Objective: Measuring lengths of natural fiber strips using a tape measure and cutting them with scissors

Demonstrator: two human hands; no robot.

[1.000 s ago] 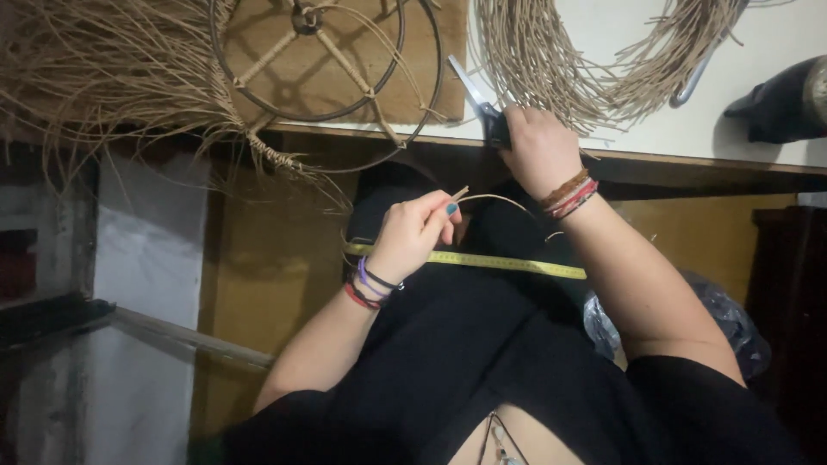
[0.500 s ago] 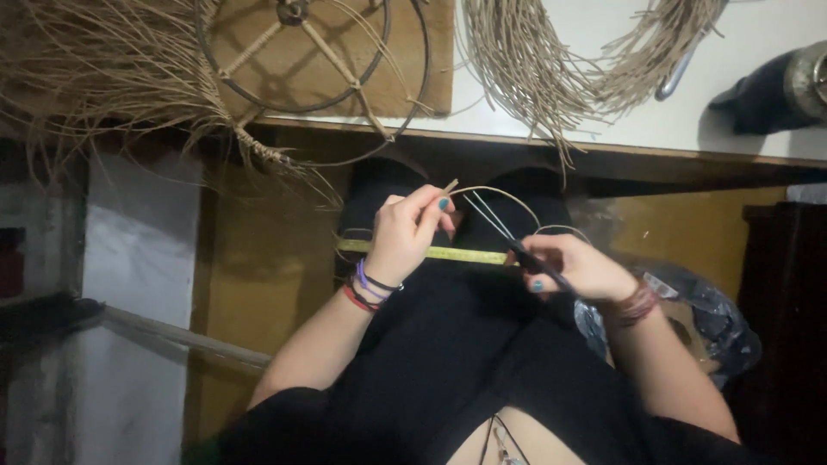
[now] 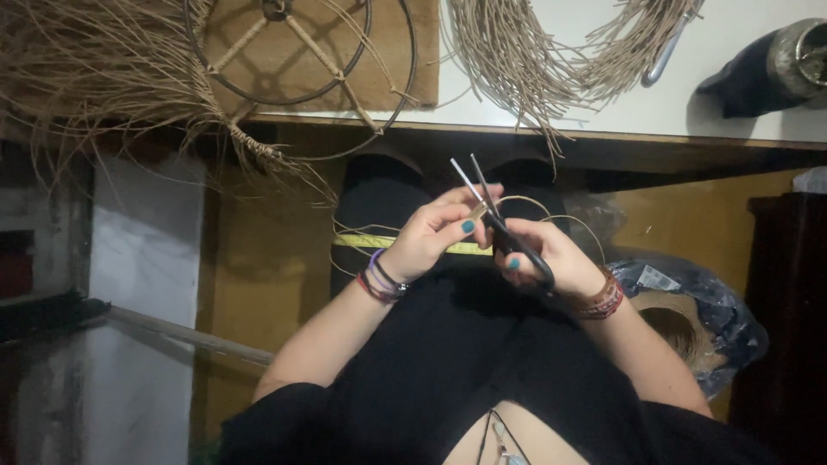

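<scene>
left hand (image 3: 431, 237): pinching tan fibre strand (image 3: 476, 212) end, over lap
strand: end sits between open scissor blades, loops away rightward
scissors (image 3: 495, 220): blades point up-left
right hand (image 3: 543, 258): clenched around black handles, nearer

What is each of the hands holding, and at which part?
The right hand holds scissors by the black handles, blades open. The left hand pinches a thin rattan strand near its end.

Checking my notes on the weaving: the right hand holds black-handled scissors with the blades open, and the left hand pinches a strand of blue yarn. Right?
Not quite. In the head view the left hand pinches a tan fibre strand, not blue yarn. The right hand does hold black-handled scissors, blades open.
</scene>
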